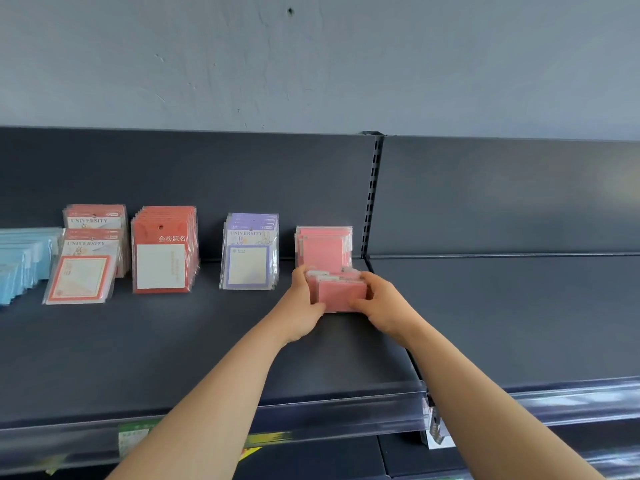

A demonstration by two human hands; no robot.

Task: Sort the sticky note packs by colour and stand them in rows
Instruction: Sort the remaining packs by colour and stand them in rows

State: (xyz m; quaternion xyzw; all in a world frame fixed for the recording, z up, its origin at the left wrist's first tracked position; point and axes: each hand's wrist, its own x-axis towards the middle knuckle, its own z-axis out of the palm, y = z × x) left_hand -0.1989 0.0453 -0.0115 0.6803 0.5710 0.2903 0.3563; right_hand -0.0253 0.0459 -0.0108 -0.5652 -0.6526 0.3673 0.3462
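Clamping the pink packs (341, 295) at frame centre between left grip (304, 304) and right grip (381, 306), curling round both side edges; seemingly resting on the shelf (173, 341), sitting just below the pink row (323, 245).

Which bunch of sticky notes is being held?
The front pink bunch, at the right end, squeezed between the left hand and right hand. The purple row, red row and blue row stand untouched.

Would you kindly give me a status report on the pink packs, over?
Left hand and right hand grip front pink packs. Rear pink packs stand behind. Purple packs left, apart.
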